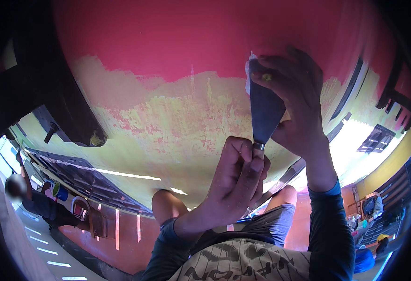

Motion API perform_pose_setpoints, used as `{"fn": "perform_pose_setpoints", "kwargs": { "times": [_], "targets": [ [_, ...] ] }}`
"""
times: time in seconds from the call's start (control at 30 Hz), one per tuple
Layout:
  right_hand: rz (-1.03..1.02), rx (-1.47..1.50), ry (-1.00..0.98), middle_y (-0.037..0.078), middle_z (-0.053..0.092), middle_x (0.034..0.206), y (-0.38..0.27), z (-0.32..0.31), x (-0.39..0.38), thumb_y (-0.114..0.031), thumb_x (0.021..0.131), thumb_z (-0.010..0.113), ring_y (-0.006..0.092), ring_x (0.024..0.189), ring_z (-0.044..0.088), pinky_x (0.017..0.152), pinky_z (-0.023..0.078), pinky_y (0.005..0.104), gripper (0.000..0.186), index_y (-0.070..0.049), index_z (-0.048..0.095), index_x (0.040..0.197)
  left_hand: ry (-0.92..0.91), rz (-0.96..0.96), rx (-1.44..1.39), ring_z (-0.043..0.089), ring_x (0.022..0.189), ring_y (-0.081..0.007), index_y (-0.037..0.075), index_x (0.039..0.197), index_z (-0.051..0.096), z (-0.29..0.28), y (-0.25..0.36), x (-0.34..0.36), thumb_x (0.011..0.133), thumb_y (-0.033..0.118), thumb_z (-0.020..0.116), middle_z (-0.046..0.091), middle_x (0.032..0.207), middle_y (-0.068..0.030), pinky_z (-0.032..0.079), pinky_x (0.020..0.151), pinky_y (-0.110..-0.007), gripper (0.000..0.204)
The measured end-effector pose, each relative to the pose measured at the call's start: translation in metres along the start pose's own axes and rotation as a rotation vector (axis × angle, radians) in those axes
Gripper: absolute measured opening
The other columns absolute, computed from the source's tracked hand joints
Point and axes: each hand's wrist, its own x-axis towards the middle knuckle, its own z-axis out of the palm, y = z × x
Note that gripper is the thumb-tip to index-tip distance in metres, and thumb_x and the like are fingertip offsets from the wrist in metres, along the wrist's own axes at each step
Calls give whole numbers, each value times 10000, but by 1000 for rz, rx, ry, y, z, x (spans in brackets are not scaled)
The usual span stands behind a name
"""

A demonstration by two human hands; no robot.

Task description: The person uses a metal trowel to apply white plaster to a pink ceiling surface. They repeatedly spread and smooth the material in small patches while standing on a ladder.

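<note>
A putty knife [264,107] is held upright in front of a surface painted pink and pale yellow [177,112]. Its short handle sits in my left hand [236,180], whose fingers are wrapped round it just below the metal collar. My right hand [301,100] curls over the blade from the right, fingertips against the upper part and thumb near the lower edge. Whitish paste [248,77] clings along the blade's upper left edge. A small yellowish spot shows on a right finger. Whether the blade touches the painted surface I cannot tell.
Dark frame pieces [58,89] jut in at the upper left, one with a bolt [51,132]. A person [41,201] stands at the far left with an arm raised, near a bucket [60,191]. Assorted items [372,206] and a blue object [364,260] lie at the right.
</note>
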Motion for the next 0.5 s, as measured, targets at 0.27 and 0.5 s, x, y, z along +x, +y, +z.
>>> {"fn": "perform_pose_setpoints", "kwargs": {
  "times": [0.27, 0.5],
  "targets": [
    [881, 1480, -119, 247, 444, 1544, -118, -36, -150, -515, 1009, 621, 348, 1444, 456, 1187, 341, 486, 823, 64, 348, 1528, -196, 168, 26, 475, 669, -73, 122, 1189, 317, -20, -87, -62, 1078, -9, 367, 498, 1097, -143, 452, 632, -267, 178],
    [1062, 1234, -41, 196, 657, 1284, -121, -32, -130, -454, 1121, 439, 237, 1069, 675, 917, 536, 361, 538, 30, 554, 1325, -275, 173, 863, 617, 772, -212, 32, 1217, 425, -11, -38, -41, 963, -61, 559, 586, 975, -135, 528, 724, -344, 301]
  ]
}}
